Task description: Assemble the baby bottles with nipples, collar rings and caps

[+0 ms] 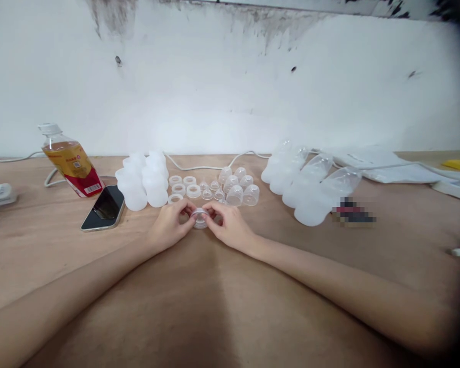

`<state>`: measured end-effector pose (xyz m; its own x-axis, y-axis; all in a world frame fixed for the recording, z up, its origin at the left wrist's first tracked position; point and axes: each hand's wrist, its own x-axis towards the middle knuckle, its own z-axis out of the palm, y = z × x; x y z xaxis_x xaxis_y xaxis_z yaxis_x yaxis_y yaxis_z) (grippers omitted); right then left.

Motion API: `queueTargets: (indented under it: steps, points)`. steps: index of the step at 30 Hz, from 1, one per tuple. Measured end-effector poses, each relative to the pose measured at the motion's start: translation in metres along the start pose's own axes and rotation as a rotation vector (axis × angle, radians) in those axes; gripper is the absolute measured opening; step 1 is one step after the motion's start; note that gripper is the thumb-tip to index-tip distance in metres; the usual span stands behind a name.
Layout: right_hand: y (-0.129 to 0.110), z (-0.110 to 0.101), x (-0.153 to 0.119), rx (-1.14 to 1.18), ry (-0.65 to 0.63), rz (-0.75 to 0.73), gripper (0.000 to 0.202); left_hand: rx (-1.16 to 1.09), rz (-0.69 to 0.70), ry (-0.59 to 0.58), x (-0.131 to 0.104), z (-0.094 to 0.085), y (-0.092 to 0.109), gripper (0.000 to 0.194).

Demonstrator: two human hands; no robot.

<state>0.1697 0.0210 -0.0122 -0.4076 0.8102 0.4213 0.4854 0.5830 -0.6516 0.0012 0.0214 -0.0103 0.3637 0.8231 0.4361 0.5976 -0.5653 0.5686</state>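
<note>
My left hand (173, 223) and my right hand (230, 225) meet at the middle of the table. Between their fingertips they pinch a translucent screw ring (201, 223) from both sides; whether a teat sits inside it is too small to tell. Just beyond my left hand lie several white screw rings (193, 191). Small clear bottle teats (206, 194) stand behind the held ring, and clear dome caps (235, 195) are grouped beyond my right hand. White baby bottle bodies (155, 190) cluster at the back left.
Capped white bottles (310, 207) stand at the right, beside a pixelated patch. A phone (104, 207) and a drink bottle (76, 166) are at the left. White cables (199, 168) run along the wall. A white flat package (383, 166) lies at the back right.
</note>
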Motion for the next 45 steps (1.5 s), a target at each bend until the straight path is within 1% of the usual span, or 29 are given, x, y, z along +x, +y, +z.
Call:
queueTargets:
  steps: [5, 8, 11, 16, 19, 24, 27, 30, 34, 36, 39, 42, 45]
  points:
    - [0.0015, 0.0027, 0.0032, -0.027, -0.004, 0.008, 0.012, -0.020, 0.005, -0.005, 0.0003, 0.0011, -0.0007, 0.007]
    - [0.0009, 0.0033, 0.0044, 0.001, -0.005, 0.005, 0.014, -0.035, -0.022, 0.021, 0.0006, 0.0011, -0.0002, 0.011]
    - [-0.0001, 0.0031, 0.0044, 0.009, -0.019, -0.002, 0.016, -0.021, -0.028, 0.018, 0.0007, 0.0012, -0.0001, 0.014]
    - [-0.0003, 0.0029, 0.0033, -0.057, -0.029, -0.048, 0.007, 0.032, 0.028, -0.002, 0.0002, 0.0017, -0.0013, 0.006]
    - [-0.0009, 0.0029, 0.0027, -0.071, -0.038, -0.067, 0.006, 0.057, 0.053, -0.009, 0.0001, 0.0015, -0.0013, 0.004]
    - [-0.0027, 0.0017, 0.0030, -0.033, -0.015, -0.035, 0.007, 0.031, 0.012, 0.001, 0.0003, -0.0005, -0.0003, 0.007]
    - [-0.0026, 0.0012, 0.0032, 0.012, 0.005, -0.021, 0.010, 0.005, 0.008, -0.017, 0.0001, -0.0014, -0.0007, 0.009]
    - [-0.0018, 0.0019, 0.0030, 0.028, 0.000, 0.024, 0.009, -0.005, -0.007, -0.025, -0.0003, -0.0004, -0.0018, 0.008]
    - [-0.0009, 0.0035, 0.0025, -0.002, -0.022, 0.062, 0.008, 0.058, 0.013, -0.012, -0.0007, 0.0018, -0.0017, 0.003]
    - [-0.0010, 0.0036, 0.0022, -0.018, -0.022, 0.073, 0.007, 0.082, 0.022, -0.008, -0.0005, 0.0018, -0.0010, 0.003]
    - [-0.0020, 0.0022, 0.0021, -0.022, -0.023, 0.098, 0.005, 0.036, 0.005, -0.043, 0.0000, 0.0002, -0.0001, 0.007]
    - [-0.0025, 0.0005, 0.0025, 0.002, -0.031, 0.082, 0.006, -0.019, -0.008, -0.079, 0.0000, -0.0012, -0.0008, 0.010]
    - [-0.0014, -0.0002, 0.0028, 0.020, -0.052, 0.071, 0.010, -0.028, -0.023, -0.082, -0.0009, -0.0009, -0.0031, 0.011]
